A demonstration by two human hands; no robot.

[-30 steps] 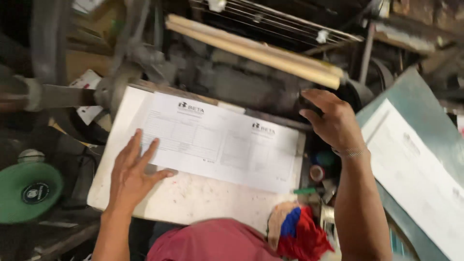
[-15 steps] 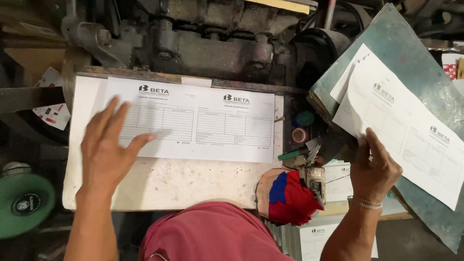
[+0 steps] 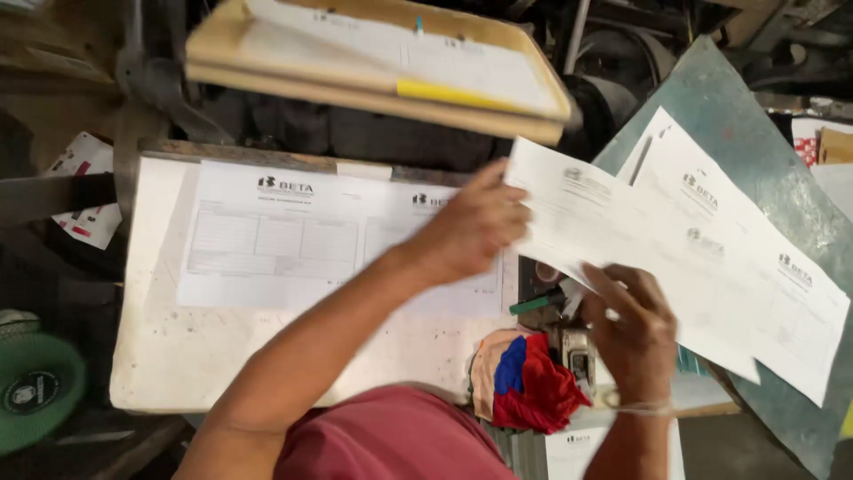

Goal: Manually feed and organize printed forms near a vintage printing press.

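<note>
My left hand (image 3: 471,227) reaches across to the right and grips the left edge of a white printed sheet (image 3: 613,227), which is blurred. At the sheet's lower edge my right hand (image 3: 633,331) pinches it from below; a thin bracelet is on that wrist. More printed sheets (image 3: 764,267) lie under it on a slanted grey-green board (image 3: 755,151). A wide printed form (image 3: 267,240) lies flat on the white board (image 3: 169,364) in front of me.
A wooden board with papers and a yellow strip (image 3: 382,62) sits above, over dark machine parts. A red, blue and tan rag (image 3: 524,378) lies by small metal items near my right hand. A green round disc (image 3: 35,391) is at far left.
My left hand left the form on the white board and crossed to the right onto a sheet. My right hand lifted that sheet off the grey-green board. The view shifted.
</note>
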